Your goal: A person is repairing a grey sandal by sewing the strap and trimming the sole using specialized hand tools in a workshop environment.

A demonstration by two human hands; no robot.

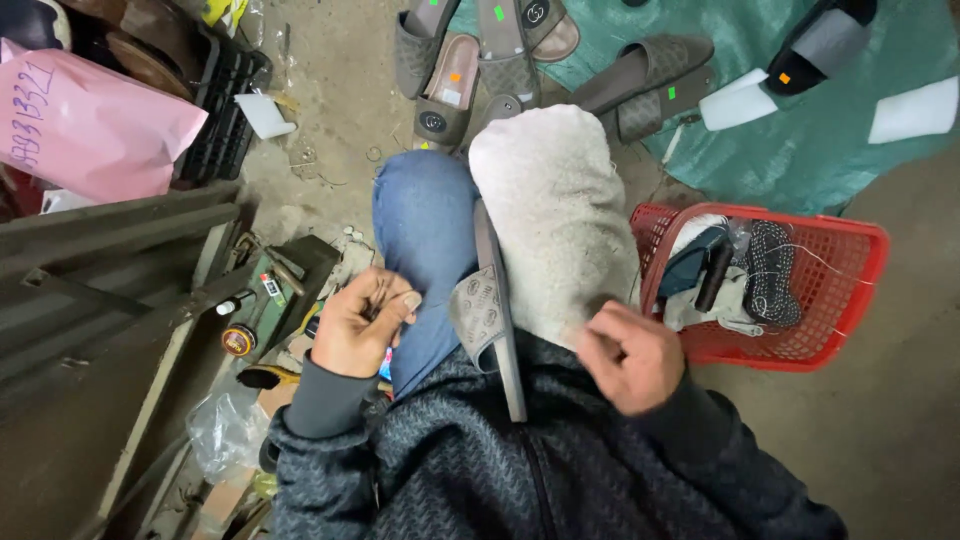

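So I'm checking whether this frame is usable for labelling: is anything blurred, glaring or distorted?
Head view: the right hand is smeared by motion blur, while the left hand and the grey slide sandal on the lap stay fairly sharp; lighting is soft and even, without harsh glare; the wide lens bends the red basket and edges outward.

Red basket (850,300), pink bag (95,125), green tarp (760,140)

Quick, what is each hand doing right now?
Left hand: closed, pinching something small; what it is cannot be told.
Right hand: curled shut on the pale cloth.
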